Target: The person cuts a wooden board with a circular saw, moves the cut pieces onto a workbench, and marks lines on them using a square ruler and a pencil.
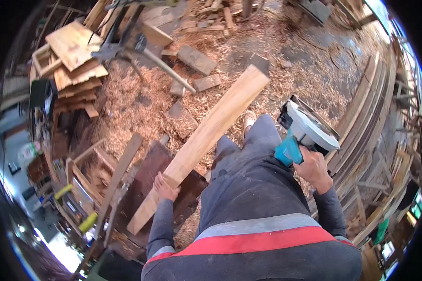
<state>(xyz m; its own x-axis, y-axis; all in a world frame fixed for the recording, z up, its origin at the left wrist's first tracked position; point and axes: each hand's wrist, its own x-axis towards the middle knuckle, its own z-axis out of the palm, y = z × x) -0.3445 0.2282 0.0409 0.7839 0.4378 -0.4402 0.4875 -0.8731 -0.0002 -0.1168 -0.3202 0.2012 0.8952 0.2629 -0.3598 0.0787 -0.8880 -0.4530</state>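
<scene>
A long pale wooden plank slants across the view from lower left to upper middle. Near its lower end, my left hand grips it, fingers over the far edge. My right hand is wrapped round the handle of a circular saw with a teal body and pale guard. The saw is held off to the right of my legs, apart from the plank. Under the plank's lower part is a dark brown board or block. The plank's far end lies by a grey block.
Wood shavings cover the floor, with several loose wood blocks ahead. Long boards lie along the right. Stacked panels and a metal bar stand at upper left. Offcuts lean at lower left.
</scene>
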